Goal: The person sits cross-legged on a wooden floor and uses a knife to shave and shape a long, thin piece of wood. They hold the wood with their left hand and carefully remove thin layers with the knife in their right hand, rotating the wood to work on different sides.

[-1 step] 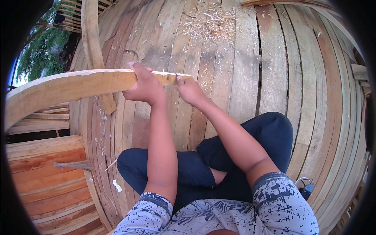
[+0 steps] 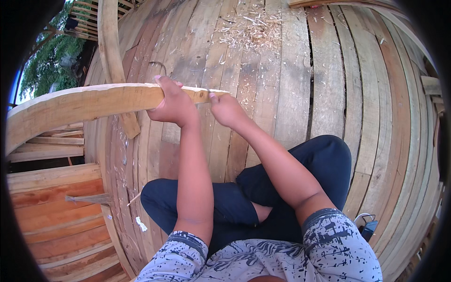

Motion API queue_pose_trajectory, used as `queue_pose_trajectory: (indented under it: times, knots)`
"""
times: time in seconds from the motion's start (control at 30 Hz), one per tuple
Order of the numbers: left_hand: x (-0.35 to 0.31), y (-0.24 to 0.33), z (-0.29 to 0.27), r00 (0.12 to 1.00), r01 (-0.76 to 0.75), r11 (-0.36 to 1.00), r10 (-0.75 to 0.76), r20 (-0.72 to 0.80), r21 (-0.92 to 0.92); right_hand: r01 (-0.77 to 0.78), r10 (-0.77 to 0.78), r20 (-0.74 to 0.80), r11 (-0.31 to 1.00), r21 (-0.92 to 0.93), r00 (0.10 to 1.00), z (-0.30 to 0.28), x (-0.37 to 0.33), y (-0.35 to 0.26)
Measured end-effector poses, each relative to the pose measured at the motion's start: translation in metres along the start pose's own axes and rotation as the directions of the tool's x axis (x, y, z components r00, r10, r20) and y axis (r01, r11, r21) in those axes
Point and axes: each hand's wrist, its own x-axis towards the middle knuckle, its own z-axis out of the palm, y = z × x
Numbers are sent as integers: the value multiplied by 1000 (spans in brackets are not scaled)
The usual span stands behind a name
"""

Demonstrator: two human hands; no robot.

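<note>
We sit on a plank floor (image 2: pixel 291 108) littered with shavings (image 2: pixel 256 30), left hand (image 2: pixel 176 103) gripping a curved beam (image 2: pixel 94 104), right hand (image 2: pixel 228 109) curled at its tip, contents unclear.

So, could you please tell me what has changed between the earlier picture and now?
The right hand has shifted slightly left, toward the left hand. The thin dark strip that slanted up beside it no longer shows clearly. The left hand keeps its grip on the beam; the beam and shavings look unchanged.
</note>
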Motion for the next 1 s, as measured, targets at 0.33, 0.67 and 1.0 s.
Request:
queue_pose_trajectory:
  times: [0.33, 0.67, 1.0]
  knots:
    - [4, -6, -3, 999, 24, 999, -25, -30, -37, 83, -85, -29, 993, -84, 996, 5, 18, 17]
    - [5, -3, -9, 999, 20, 996, -23, -37, -86, 34, -34, -25, 999, 17, 999, 4, 10, 6]
    - [11, -10, -19, 996, 71, 993, -66, 59, -89, 40, -40, 0, 991, -128, 999, 6, 5, 2]
